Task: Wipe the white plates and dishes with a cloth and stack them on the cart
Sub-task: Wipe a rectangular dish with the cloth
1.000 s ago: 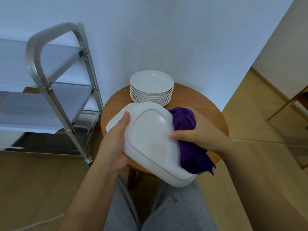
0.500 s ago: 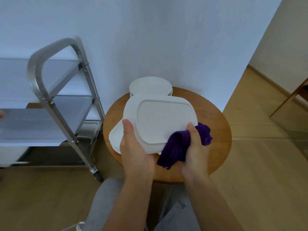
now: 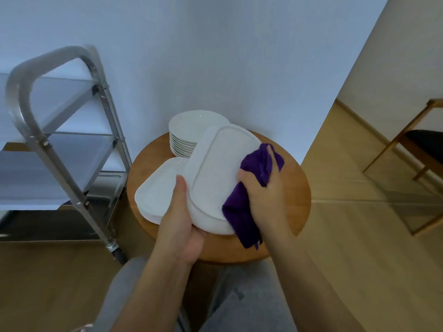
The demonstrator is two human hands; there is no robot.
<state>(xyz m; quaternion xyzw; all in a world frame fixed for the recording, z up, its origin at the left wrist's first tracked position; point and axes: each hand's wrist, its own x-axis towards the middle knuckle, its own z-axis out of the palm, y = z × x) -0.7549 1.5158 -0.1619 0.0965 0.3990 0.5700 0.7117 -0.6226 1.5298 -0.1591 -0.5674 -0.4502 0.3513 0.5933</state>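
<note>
Head view: we are gripping the oblong white dish (image 3: 215, 178) at frame centre, underside up, above the round bench (image 3: 294, 200), left hand (image 3: 182, 226) curling around its lower edge. Our right hand (image 3: 266, 195) is pinching the purple cloth (image 3: 242, 212) against its right rim. The cart (image 3: 60, 130) is standing at the left.

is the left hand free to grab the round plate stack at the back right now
Probably not: the left hand grips the oblong dish, which also sits in front of the round plate stack.
</note>
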